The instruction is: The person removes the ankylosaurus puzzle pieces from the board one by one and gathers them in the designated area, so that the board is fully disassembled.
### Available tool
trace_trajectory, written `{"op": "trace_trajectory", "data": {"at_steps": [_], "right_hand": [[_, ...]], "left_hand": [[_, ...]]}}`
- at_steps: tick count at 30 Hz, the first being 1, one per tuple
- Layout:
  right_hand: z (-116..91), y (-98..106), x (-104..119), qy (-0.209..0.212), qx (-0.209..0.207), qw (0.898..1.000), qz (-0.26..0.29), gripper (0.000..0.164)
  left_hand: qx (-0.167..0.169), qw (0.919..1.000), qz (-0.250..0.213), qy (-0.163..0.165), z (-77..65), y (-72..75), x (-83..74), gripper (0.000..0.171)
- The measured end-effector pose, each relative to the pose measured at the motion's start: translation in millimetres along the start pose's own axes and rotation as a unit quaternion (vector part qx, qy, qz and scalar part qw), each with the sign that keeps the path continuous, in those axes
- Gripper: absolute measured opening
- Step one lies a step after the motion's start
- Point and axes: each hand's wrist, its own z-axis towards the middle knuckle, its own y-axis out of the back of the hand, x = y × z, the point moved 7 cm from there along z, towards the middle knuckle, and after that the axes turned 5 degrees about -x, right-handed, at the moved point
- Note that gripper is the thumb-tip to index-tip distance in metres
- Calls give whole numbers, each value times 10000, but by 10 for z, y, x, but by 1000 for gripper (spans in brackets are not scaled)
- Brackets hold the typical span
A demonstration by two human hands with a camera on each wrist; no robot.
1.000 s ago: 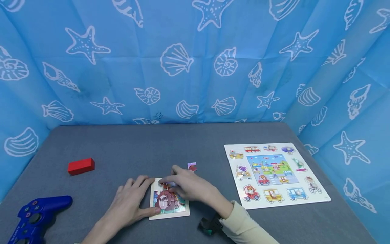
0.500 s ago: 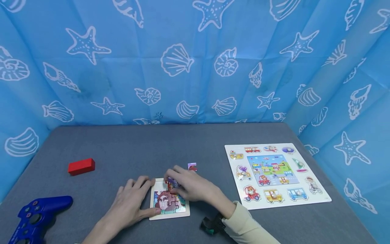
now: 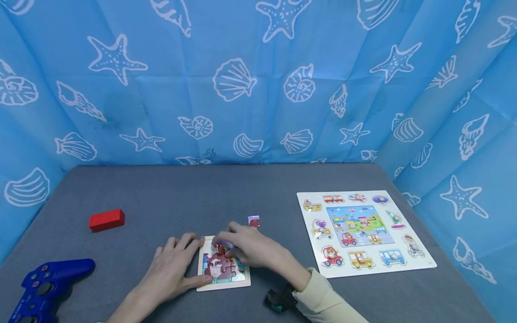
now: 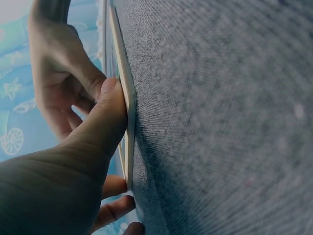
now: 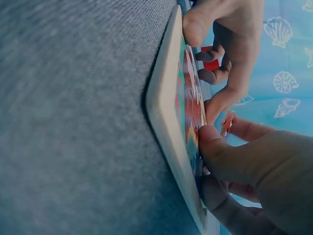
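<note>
One blue controller lies leftmost. The left hand holds the left side of the small puzzle board, which lies on the gray table; over its upper part, the right hand pinches a puzzle piece. A picture board lies rightmost.

Curtained-off nook (wider room hidden): blue seashell-print curtain behind and beside grey cloth-topped table.

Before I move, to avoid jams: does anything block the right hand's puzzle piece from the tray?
Nothing visible: the right hand holds the puzzle piece over the tray, whose edge the left hand grips.
</note>
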Motion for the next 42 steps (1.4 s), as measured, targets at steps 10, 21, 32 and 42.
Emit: {"op": "trace_trajectory", "data": {"at_steps": [10,21,32,42], "right_hand": [[-29,37,-79,11,-42,9977,678,22],[-20,18,-76,136,-338,9983,464,37],[-20,32,-86,341,-547,9934,949,24],[10,11,-33,-82,-631,9965,540,54]], "left_hand": [[-2,10000,-42,-44,-1,-3,6,93],[110,9999,3,18,11,-23,16,93],[142,9998,55,103,15,-28,17,93],[199,9998,-55,75,16,-34,28,94]]}}
